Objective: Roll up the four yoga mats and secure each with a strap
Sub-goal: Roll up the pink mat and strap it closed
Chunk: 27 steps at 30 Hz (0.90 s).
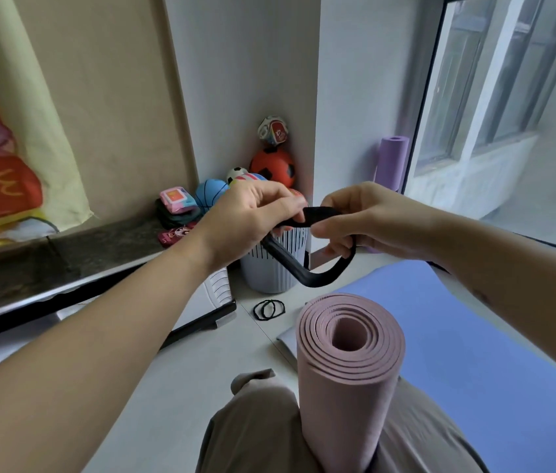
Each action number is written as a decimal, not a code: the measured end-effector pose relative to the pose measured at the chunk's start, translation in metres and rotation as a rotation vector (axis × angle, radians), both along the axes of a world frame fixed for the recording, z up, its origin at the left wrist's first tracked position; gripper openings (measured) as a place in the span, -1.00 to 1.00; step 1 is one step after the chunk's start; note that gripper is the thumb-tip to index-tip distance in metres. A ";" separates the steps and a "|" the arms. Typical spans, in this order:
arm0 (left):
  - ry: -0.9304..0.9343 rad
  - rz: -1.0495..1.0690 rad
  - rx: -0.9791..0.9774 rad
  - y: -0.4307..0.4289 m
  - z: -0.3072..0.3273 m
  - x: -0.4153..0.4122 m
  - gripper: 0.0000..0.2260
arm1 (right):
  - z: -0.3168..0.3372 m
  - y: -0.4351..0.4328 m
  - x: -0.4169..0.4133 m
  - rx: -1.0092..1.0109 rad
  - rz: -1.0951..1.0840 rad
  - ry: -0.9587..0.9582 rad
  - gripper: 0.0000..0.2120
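- Lying unrolled on the pale floor at the right: blue mat (pixel 467 336), flat, its near part passing behind the pink roll.
- Pink mat (pixel 348 377), rolled tight, standing on end between the person's knees, its open spiral end facing up; no strap on the part that shows.
- White ribbed bin (pixel 263 273), upright in the corner of the wall, partly hidden by the hands. Balls are stacked above it, among them an orange ball (pixel 272 167) and a blue ball (pixel 211 194); whether they sit in the bin or behind it cannot be told.
- Purple mat (pixel 392 162), rolled, upright against the window frame, well apart from the pink one.
- Left hand (pixel 252 213), raised at arm's length above the bin, fingers curled, pinching one end of the strap.
- Right hand (pixel 365 216), level with the left and close beside it, thumb and fingers clamped on the other part of the strap.
- Black strap (pixel 307 273), held between both hands, its slack hanging as a loop above and beyond the pink roll, not touching it.
- Black elastic loops (pixel 269 309), lying on the floor just beside the bin.
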<state>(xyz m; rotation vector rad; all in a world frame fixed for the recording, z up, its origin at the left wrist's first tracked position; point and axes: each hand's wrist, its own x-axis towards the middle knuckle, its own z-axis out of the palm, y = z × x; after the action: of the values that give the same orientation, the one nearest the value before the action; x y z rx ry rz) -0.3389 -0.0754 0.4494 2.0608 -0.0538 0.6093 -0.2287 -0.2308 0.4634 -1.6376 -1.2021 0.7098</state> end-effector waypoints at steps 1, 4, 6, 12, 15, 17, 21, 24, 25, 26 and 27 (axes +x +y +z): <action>-0.061 0.025 -0.009 -0.001 -0.001 -0.001 -0.75 | 0.003 -0.002 -0.003 -0.016 0.021 -0.046 -0.74; -0.238 0.090 0.030 -0.002 -0.001 -0.005 -0.71 | 0.011 -0.007 -0.014 -0.134 0.067 -0.392 -0.74; -0.285 0.088 0.145 -0.004 0.000 -0.010 -0.71 | 0.012 -0.011 -0.018 -0.242 0.110 -0.591 -0.72; 0.006 -0.048 0.541 -0.005 -0.007 -0.021 -0.84 | 0.012 -0.024 -0.014 -0.507 0.135 -1.276 -0.68; 0.334 -0.017 0.739 -0.008 -0.007 -0.016 -0.77 | 0.017 -0.023 -0.012 -0.593 0.178 -1.369 -0.66; 0.517 0.012 0.944 -0.009 -0.004 -0.012 -0.72 | 0.013 -0.017 -0.008 -0.588 0.276 -1.504 -0.71; 0.721 -0.060 1.138 -0.013 0.003 -0.007 -0.70 | 0.002 -0.001 -0.008 -0.897 0.317 -1.491 -0.91; 0.844 -0.128 1.223 -0.022 0.011 -0.005 -0.73 | 0.007 0.003 -0.010 -0.897 0.346 -1.436 -0.71; 0.874 -0.138 1.254 -0.026 0.013 -0.005 -0.75 | 0.006 0.001 -0.005 -0.905 0.385 -1.418 -0.69; 0.888 -0.134 1.283 -0.031 0.015 -0.007 -0.77 | 0.008 -0.002 -0.003 -0.957 0.371 -1.349 -0.71; 0.897 -0.133 1.313 -0.037 0.017 -0.008 -0.75 | 0.009 -0.004 -0.002 -1.000 0.328 -1.262 -0.75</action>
<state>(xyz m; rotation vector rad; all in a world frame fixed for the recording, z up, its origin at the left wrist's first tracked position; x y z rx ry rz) -0.3469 -0.1121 0.4660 3.3474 -0.0732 -0.7144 -0.2304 -0.2345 0.4727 -2.9687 -2.2312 0.4283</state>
